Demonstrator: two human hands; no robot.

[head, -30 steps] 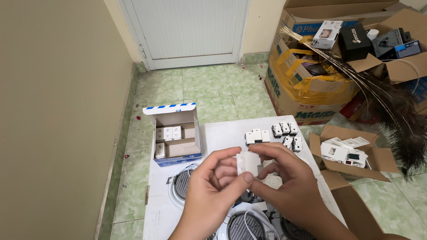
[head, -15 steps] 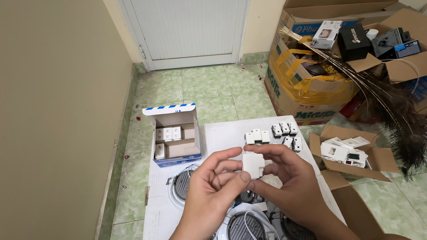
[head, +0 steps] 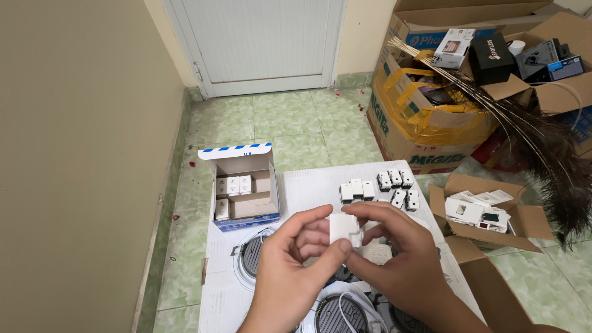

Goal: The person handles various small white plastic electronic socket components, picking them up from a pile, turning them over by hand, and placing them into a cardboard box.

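Both my hands hold one small white plastic switch module (head: 343,229) above a white sheet (head: 308,185) spread on the floor. My left hand (head: 296,271) pinches it from the left with thumb and fingers. My right hand (head: 401,259) grips it from the right and above. Behind the hands, several more white modules (head: 377,188) lie in loose rows on the sheet. A small open carton with a blue-striped flap (head: 243,188) stands at the left and holds a few more modules.
Round recessed lamps (head: 253,256) lie on the sheet under my hands. An open brown box (head: 487,213) with white parts sits at the right. A large cardboard box (head: 425,123) of packages and long feathers (head: 530,135) stands behind it. A white door (head: 265,43) and beige wall (head: 74,154) border the tiled floor.
My fingers have shifted slightly around the white module, turning it a little. The hands stay in the same place above the sheet.
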